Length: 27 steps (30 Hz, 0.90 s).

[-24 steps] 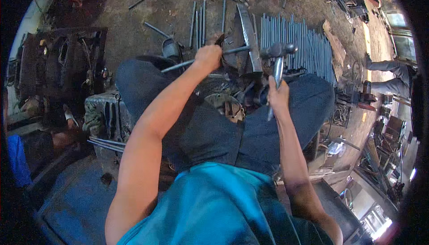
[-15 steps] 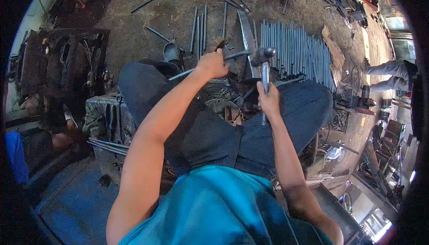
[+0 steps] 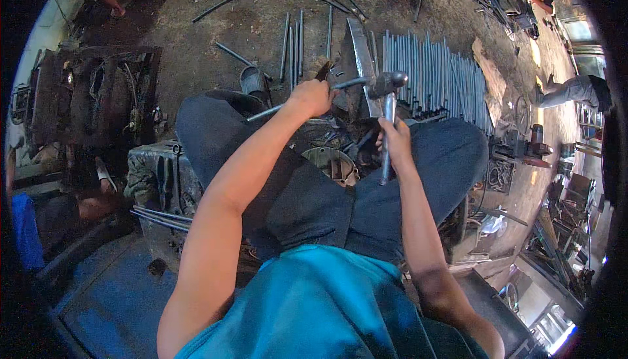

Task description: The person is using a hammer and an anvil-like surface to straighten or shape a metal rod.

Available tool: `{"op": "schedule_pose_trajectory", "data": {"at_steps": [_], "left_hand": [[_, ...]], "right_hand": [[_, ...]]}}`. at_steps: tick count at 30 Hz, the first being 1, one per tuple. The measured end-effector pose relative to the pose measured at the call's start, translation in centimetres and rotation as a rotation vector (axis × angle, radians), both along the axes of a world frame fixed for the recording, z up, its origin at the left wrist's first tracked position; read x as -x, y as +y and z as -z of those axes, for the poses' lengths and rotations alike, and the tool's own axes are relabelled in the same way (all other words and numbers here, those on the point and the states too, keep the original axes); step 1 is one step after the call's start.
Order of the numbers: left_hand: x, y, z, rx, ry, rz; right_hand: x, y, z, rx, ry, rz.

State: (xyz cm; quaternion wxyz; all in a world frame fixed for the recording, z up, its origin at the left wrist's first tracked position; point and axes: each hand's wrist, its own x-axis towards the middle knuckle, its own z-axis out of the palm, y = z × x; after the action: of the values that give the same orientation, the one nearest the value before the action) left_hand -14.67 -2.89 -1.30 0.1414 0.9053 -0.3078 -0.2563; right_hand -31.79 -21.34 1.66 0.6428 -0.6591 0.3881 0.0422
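Observation:
My left hand [image 3: 311, 99] is closed around a long grey metal rod [image 3: 265, 112], which slants up to the right across my lap. The rod's far end reaches the head of a ball-peen hammer [image 3: 387, 85]; the head hides that end, and I cannot tell whether the two touch. My right hand [image 3: 396, 143] grips the hammer's metal handle, whose lower end sticks out below the fingers near my right thigh. Just beyond the hammer head lies a long flat metal bar [image 3: 360, 48]. Below and between my hands, a round metal housing [image 3: 330, 162] shows between my legs.
A row of several metal rods [image 3: 425, 74] covers the ground at the right. Loose rods [image 3: 292, 45] lie ahead, near a dark sandal-like object [image 3: 252, 79]. A metal block [image 3: 154, 176] stands at my left. Other people's legs [image 3: 569, 92] show at the right and far left.
My right hand's fingers have loosened and shifted on the hammer handle, baring more of its lower end. The rod has barely moved. At the right, the other person's legs have moved.

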Motion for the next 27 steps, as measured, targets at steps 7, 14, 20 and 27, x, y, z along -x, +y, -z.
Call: {"op": "schedule_pose_trajectory", "data": {"at_steps": [7, 14, 20, 27], "left_hand": [[0.2, 0.1, 0.1, -0.019, 0.032, -0.045], [0.2, 0.1, 0.0, -0.021, 0.025, -0.02], [0.3, 0.1, -0.1, -0.003, 0.044, -0.035], [0.1, -0.4, 0.1, 0.018, 0.001, -0.104]], "right_hand": [[-0.9, 0.5, -0.2, -0.133, 0.033, -0.023], [-0.7, -0.1, 0.7, -0.245, 0.077, 0.004], [-0.3, 0.4, 0.6, -0.442, -0.013, 0.105], [-0.3, 0.2, 1.2, -0.356, -0.058, 0.047]]}}
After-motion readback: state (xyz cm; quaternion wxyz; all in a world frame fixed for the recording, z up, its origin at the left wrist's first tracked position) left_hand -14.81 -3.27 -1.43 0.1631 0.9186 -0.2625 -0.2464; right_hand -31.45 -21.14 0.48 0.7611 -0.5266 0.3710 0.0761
